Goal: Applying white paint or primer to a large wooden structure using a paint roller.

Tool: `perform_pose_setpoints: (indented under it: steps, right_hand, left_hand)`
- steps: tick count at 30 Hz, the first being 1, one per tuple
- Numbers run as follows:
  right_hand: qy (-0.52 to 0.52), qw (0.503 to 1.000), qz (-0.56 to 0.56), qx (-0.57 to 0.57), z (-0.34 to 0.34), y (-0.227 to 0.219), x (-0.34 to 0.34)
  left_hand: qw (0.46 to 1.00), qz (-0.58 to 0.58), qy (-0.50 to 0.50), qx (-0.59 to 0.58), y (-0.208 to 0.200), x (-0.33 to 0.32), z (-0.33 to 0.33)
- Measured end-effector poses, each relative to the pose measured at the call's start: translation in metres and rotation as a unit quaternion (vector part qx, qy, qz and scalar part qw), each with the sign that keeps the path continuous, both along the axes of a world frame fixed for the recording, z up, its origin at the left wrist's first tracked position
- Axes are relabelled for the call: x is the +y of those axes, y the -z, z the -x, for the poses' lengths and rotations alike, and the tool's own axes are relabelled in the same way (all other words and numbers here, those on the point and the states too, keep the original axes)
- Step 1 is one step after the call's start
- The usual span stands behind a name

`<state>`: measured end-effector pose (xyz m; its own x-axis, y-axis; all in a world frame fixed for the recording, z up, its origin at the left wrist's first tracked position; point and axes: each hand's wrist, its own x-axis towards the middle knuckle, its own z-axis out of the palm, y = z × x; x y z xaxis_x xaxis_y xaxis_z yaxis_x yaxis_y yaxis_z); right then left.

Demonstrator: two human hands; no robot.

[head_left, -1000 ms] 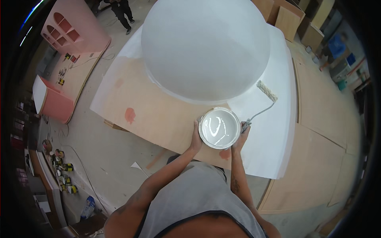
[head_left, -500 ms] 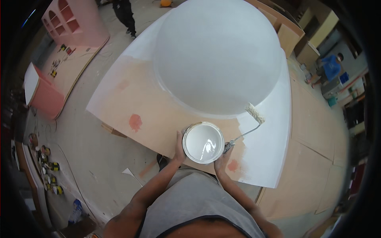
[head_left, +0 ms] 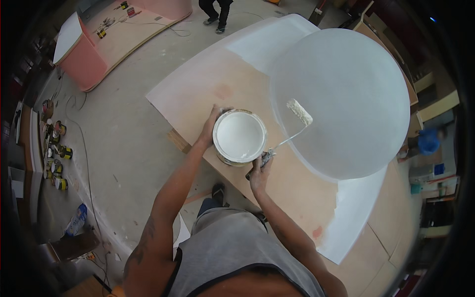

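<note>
A round bucket of white paint [head_left: 240, 138] is held out over the plywood board. My left hand [head_left: 212, 127] is closed around its left side, the fingers curling behind the rim. At the bucket's lower right, my right hand [head_left: 258, 173] grips the paint-smeared handle of a paint roller [head_left: 300, 113] and also presses against the bucket. The roller's white, paint-coated sleeve points up and away over the edge of a big pale dome [head_left: 341, 104]. Under the dome lies the board [head_left: 237, 81], part bare wood with reddish patches, part painted white.
Several paint cans [head_left: 60, 168] stand at the left beside a cable on the floor. A pink curved structure [head_left: 84, 59] rises at the far left. One person's legs [head_left: 217, 12] show at the top; another person in blue [head_left: 429, 142] is at the right. Plywood sheets [head_left: 383, 242] lie at the lower right.
The view has swung left, and the dome now sits farther right. I have moved the bucket and roller leftward along the board's near edge, with both hands keeping their hold.
</note>
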<state>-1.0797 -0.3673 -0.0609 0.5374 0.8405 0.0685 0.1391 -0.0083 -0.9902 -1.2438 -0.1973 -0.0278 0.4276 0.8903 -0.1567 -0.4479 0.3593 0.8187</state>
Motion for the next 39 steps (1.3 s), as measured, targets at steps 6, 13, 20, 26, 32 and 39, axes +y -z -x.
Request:
perform_pose_setpoints:
  steps: [6,13,20,26,32,39]
  right_hand:
    - [-0.024,0.999,0.011,0.036,0.085,-0.016,0.098]
    - [-0.087,0.978,-0.053,0.182,0.127,-0.008,0.162]
    - [-0.214,0.947,0.194,-0.141,0.0,-0.102,0.105]
    - [-0.305,0.875,0.138,-0.351,-0.013,-0.198,0.12]
    - [-0.311,0.774,0.174,-0.523,0.048,-0.258,0.181]
    - [-0.323,0.738,0.227,-0.547,0.057,-0.284,0.17]
  left_hand:
    - [0.99,-0.01,-0.096,0.108,-0.008,0.124,0.072]
    - [0.921,0.015,-0.321,0.22,0.006,0.2,0.134]
    - [0.918,-0.084,-0.337,0.194,0.065,0.039,0.127]
    - [0.903,-0.058,-0.262,0.336,0.083,-0.06,0.104]
    - [0.797,0.032,-0.396,0.456,0.12,-0.04,0.108]
    - [0.855,0.192,-0.345,0.336,0.134,-0.051,0.09]
